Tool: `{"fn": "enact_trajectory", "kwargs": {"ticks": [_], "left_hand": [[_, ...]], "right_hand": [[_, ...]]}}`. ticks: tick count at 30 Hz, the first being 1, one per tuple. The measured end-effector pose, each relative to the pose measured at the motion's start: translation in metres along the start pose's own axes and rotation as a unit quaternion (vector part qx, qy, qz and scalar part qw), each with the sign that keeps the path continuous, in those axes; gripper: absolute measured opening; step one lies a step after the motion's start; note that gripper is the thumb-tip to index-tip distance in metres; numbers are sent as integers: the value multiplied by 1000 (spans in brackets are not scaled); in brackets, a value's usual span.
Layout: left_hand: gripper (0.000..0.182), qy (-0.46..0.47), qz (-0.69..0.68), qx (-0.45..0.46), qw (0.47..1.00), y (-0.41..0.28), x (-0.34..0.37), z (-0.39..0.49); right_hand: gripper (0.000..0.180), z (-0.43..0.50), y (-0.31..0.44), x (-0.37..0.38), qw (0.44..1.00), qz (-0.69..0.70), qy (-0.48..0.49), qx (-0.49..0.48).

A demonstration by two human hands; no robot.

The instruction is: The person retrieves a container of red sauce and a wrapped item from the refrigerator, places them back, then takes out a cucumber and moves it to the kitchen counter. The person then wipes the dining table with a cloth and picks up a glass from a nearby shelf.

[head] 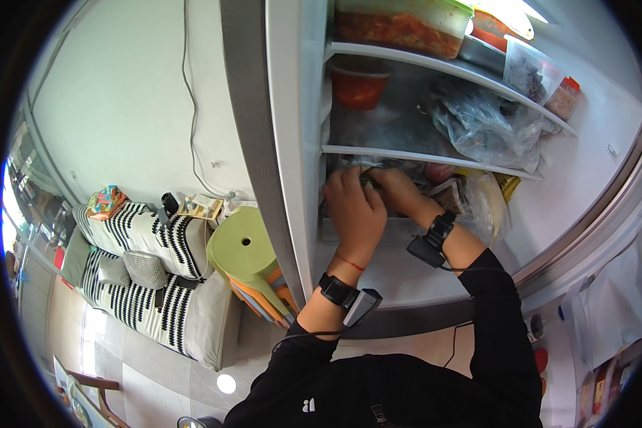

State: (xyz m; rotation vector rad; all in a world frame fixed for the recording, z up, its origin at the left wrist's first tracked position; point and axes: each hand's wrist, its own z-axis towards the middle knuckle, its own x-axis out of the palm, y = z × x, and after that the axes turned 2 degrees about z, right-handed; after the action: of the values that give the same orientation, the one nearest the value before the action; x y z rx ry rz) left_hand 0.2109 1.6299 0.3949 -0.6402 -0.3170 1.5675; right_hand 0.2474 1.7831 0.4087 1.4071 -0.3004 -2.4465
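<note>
Both of my hands reach into the lowest visible level of an open refrigerator, under a glass shelf [428, 156]. My left hand [356, 206] and my right hand [398, 191] meet around a small dark green item [369, 179], which the fingers mostly cover; its kind is unclear. Clear plastic wrapping [365, 160] shows just behind the fingertips. To the right of my right hand lie a reddish round item [438, 173], a bag with dark contents [449, 197] and a pale long item in a clear plastic bag [486, 206].
Above, the middle shelf bears a red-filled tub [359, 85] and crumpled plastic bags [487, 125]. A green-lidded container [401, 27] stands higher up. The open door's shelf [610, 315] curves along the right. Stacked stools [244, 241] and a sofa [139, 273] are at left.
</note>
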Motion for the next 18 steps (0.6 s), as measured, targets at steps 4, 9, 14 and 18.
{"fn": "enact_trajectory", "kwargs": {"ticks": [4,9,14,18], "left_hand": [[36,-11,4,-17,1000,-1,-11,-6],[33,17,83,10,996,4,-9,-22],[19,37,168,92,981,9,-1,-29],[19,46,161,97,981,8,-1,-29]], "right_hand": [[26,-3,16,-11,1000,-5,-3,20],[31,-8,27,-23,1000,-20,-18,12],[33,-8,38,-29,995,-2,-102,18],[33,2,46,-29,987,17,-154,-35]]}}
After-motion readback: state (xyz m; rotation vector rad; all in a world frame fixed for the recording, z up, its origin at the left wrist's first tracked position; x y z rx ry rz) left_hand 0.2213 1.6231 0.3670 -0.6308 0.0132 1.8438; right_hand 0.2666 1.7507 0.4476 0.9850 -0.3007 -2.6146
